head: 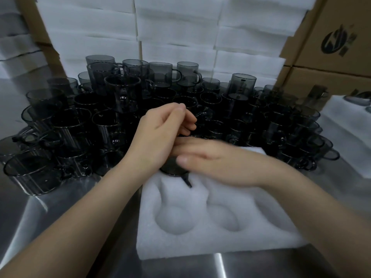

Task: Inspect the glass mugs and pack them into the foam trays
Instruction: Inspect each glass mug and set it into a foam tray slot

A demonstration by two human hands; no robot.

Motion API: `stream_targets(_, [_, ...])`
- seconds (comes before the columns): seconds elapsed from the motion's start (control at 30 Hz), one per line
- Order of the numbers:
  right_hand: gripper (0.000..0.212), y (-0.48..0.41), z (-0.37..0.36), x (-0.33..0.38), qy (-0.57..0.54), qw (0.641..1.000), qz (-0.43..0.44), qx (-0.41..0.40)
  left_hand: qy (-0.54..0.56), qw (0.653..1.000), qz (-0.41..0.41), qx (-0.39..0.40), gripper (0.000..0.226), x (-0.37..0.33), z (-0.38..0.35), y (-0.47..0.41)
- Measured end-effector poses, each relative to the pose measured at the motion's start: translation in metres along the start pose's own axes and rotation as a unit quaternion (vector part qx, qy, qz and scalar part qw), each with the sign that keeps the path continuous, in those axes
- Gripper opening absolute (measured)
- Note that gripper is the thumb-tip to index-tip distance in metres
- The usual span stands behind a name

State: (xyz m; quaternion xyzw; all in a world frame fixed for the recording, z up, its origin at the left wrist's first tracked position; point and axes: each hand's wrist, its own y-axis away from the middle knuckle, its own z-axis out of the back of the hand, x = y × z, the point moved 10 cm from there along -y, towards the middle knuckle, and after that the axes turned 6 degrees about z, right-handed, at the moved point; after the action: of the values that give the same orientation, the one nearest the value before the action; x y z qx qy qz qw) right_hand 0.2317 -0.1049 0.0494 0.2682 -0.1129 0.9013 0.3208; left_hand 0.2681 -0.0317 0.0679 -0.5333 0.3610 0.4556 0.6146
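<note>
a dark smoky glass mug (172,170) rests in the far left corner pocket of the white foam tray (200,243). the right hand (216,163) lies flat over it. the left hand (158,137) curls, grip unclear. next, push it down gently.

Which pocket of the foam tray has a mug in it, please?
The far left pocket, beneath the left hand, holds a dark mug; the two near pockets show bare foam.

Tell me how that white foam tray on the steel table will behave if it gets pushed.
Probably very light: the foam tray looks airy and soft-edged. It would likely slide easily on the smooth steel table, with only one dark mug visibly in it. It may flex somewhat around its moulded pockets.
</note>
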Motion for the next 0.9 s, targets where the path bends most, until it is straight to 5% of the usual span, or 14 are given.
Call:
stream_targets(0.17, [0.029,0.036,0.098,-0.051,0.004,0.939,-0.140,-0.313,-0.199,0.979,0.015,0.046,0.017,0.005,-0.015,0.005])
stream_targets(0.3, [0.026,0.049,0.122,-0.076,0.095,0.918,-0.231,-0.309,-0.354,0.920,0.042,0.163,0.036,0.018,-0.035,0.013])
stream_targets(0.4, [0.010,0.067,0.141,-0.081,0.249,0.879,-0.276,-0.300,-0.351,0.918,0.042,0.181,0.028,0.017,-0.038,0.016])
stream_targets(0.57, [0.038,0.083,0.137,-0.105,0.286,0.852,-0.378,-0.224,-0.337,0.925,0.038,0.173,0.019,0.018,-0.037,0.015])
stream_targets(0.7, [0.019,0.081,0.134,-0.100,0.268,0.860,-0.350,-0.257,-0.319,0.932,0.037,0.168,0.017,0.018,-0.035,0.013])
stream_targets(0.9, [0.025,0.076,0.147,-0.068,0.273,0.874,-0.242,-0.322,-0.310,0.938,0.006,0.155,0.032,0.016,-0.036,0.008])
